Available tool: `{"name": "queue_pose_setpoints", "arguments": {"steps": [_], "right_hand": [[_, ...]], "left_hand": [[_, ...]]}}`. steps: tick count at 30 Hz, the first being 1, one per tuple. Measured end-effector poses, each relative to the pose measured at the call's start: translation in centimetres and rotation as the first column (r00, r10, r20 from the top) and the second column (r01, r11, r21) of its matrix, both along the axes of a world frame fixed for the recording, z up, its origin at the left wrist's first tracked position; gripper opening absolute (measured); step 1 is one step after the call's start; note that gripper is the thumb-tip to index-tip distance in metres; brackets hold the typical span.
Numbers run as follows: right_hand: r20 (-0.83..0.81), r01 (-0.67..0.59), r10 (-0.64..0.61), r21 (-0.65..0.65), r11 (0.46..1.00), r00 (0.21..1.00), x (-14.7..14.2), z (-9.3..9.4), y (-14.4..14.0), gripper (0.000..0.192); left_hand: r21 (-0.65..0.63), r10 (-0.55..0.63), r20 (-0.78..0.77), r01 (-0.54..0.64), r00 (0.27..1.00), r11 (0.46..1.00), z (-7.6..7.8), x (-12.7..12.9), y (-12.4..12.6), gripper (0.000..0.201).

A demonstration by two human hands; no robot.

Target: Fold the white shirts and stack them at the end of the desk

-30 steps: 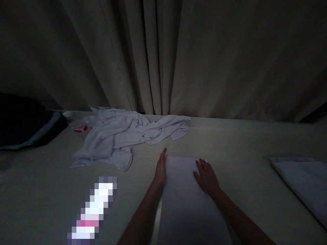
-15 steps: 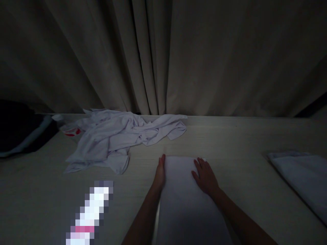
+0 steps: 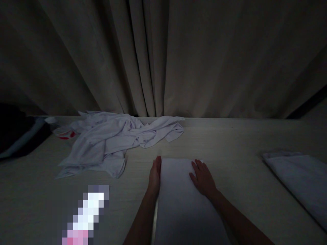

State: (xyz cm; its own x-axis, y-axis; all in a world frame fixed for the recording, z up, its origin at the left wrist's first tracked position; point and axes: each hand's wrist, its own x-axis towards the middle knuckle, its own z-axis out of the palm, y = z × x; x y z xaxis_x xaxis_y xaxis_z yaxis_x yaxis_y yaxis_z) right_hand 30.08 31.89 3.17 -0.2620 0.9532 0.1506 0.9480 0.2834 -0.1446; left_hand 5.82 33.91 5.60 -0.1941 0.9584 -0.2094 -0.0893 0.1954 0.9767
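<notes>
A long, smooth folded white cloth (image 3: 187,200) lies on the pale floor in front of me, its near end running out of the bottom of the view. Along its far left edge my left hand (image 3: 154,175) stands on its side, fingers straight, the palm against the fold. My right hand (image 3: 203,177) rests palm down on the far right edge with its fingers spread. Neither hand grips the cloth.
A crumpled white garment (image 3: 102,143) lies at the left by the curtain (image 3: 204,61), beside a clear plastic bottle (image 3: 62,132) with a red label. Far left is a dark bundle (image 3: 15,136). Another folded white cloth (image 3: 301,177) lies right. A bright pixelated patch (image 3: 85,211) covers something lower left.
The view has shifted slightly, so most things sit a little farther left. My left hand now shows more of its fingers at the cloth's edge; the right hand stays on its side.
</notes>
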Motion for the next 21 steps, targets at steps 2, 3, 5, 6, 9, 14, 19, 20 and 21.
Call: {"name": "queue_pose_setpoints", "arguments": {"steps": [2,3,5,6,9,14,19,20,21], "right_hand": [[0.016,-0.002,0.002,-0.002,1.000,1.000,0.0,0.2,0.0,0.061],[0.026,-0.004,0.004,0.000,1.000,1.000,0.0,0.4,0.0,0.061],[0.042,-0.009,0.008,0.024,1.000,0.999,-0.3,1.3,0.1,0.061],[0.046,-0.014,0.012,0.046,0.999,0.999,-0.7,2.0,0.1,0.061],[0.008,-0.035,0.035,0.097,0.995,0.999,-3.3,4.5,0.2,0.052],[-0.107,-0.052,0.039,-0.116,0.992,0.993,-11.0,7.9,0.0,0.031],[-0.094,-0.020,-0.001,-0.226,0.974,0.996,-15.2,8.8,0.2,0.042],[-0.081,-0.013,-0.007,-0.235,0.972,0.997,-15.3,8.8,0.2,0.042],[-0.070,-0.010,-0.008,-0.246,0.969,0.997,-15.3,8.9,0.3,0.041]], "left_hand": [[-0.001,-0.008,0.044,0.008,0.999,1.000,-0.1,-0.2,-0.1,0.071],[0.001,-0.012,0.061,0.012,0.998,1.000,-0.1,-0.3,-0.2,0.072],[0.006,-0.024,0.087,0.023,0.996,1.000,0.0,-0.5,-0.5,0.074],[0.009,-0.032,0.096,0.032,0.995,0.999,0.0,-0.6,-0.6,0.075],[0.015,-0.072,0.091,0.071,0.993,0.997,0.1,-0.7,-0.8,0.076],[0.043,-0.133,0.086,0.130,0.987,0.991,0.5,-0.8,-1.2,0.081],[0.018,-0.123,0.204,0.122,0.971,0.992,1.9,-1.0,-1.7,0.088],[-0.002,-0.102,0.281,0.107,0.954,0.994,2.2,-1.1,-1.7,0.090],[-0.023,-0.074,0.366,0.088,0.928,0.996,2.4,-1.1,-1.8,0.091]]}}
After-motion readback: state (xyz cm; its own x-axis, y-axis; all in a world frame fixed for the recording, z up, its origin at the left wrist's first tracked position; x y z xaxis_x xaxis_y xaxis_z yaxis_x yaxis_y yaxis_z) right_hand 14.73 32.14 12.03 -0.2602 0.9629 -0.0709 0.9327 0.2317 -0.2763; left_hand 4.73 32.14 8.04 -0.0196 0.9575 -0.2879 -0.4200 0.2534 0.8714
